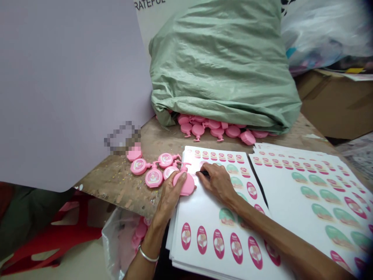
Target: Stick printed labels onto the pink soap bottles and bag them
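Note:
Wrapped around a plain pink pump bottle (184,183), my left hand (170,192) rests at the left edge of a stack of sticker sheets (201,210). My right hand (217,181) lies over the same stack, its fingers closed on a thin dark tool whose tip points left toward the bottle. The kind of tool is too small to tell. Just left of the bottle sit several pink bottles (154,177) with round labels on them.
A green sack (221,66) stands at the back with pink bottles (198,130) under its edge. More sticker sheets (291,186) lie to the right. Below the table's left edge hangs a clear bag (112,237) of pink pieces, near a red stool (72,233). A cardboard box (329,105) is back right.

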Demonstrator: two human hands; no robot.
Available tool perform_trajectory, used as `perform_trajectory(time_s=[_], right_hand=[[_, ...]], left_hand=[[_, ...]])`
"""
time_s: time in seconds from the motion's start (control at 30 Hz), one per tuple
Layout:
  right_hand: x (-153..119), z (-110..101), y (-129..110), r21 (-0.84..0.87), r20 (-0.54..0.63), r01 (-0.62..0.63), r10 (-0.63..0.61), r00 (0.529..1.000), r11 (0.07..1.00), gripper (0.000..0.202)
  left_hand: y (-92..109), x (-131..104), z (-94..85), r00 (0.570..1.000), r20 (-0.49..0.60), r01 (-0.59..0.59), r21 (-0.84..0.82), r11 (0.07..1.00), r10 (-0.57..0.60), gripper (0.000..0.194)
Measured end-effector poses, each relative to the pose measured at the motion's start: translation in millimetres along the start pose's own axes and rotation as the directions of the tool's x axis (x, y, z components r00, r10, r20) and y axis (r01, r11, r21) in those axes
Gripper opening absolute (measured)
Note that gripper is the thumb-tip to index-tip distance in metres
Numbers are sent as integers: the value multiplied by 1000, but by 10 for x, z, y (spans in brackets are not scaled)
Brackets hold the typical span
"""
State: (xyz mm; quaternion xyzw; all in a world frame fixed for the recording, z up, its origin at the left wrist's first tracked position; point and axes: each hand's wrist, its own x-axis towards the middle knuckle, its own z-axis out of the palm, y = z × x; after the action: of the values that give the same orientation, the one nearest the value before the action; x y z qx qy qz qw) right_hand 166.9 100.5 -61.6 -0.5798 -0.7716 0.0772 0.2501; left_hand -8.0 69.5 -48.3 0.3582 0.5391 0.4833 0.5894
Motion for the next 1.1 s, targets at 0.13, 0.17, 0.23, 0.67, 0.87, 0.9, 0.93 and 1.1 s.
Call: perform_trajectory(time_s=[0.13,0.17,0.23,0.67,0.87,0.9,0.93,1.1], right_hand=[[0,43,4,-28,-13,-6,5,1000,1000,12],[-5,50,3,-35,-20,1,-2,1000,999,14],[-14,53,-7,-56,-49,29,-32,998,998,16],[-35,-18,23,-169,-148,106,-132,980,980,19],[-11,-17,-47,126,-124,53,-37,992,991,27],[3,-25,-62,204,-95,-14,34,995,979,28],[22,-35,-75,277,-49,-86,104,993,957,28],[189,-145,-64,539,164,-297,248,955,788,33]], left_hand=[[4,9,-40,998,53,-50,176,983,41,47],[7,10,-47,997,66,-53,187,981,42,47],[7,10,-53,996,85,-54,177,983,39,45],[4,-18,3,991,130,33,-132,991,-16,50],[-4,-10,-6,987,162,11,-166,986,16,42],[-7,-7,-8,988,154,14,-155,988,10,42],[-10,-4,-9,990,141,19,-137,990,1,44],[-17,-6,4,998,67,18,-87,996,-12,51]])
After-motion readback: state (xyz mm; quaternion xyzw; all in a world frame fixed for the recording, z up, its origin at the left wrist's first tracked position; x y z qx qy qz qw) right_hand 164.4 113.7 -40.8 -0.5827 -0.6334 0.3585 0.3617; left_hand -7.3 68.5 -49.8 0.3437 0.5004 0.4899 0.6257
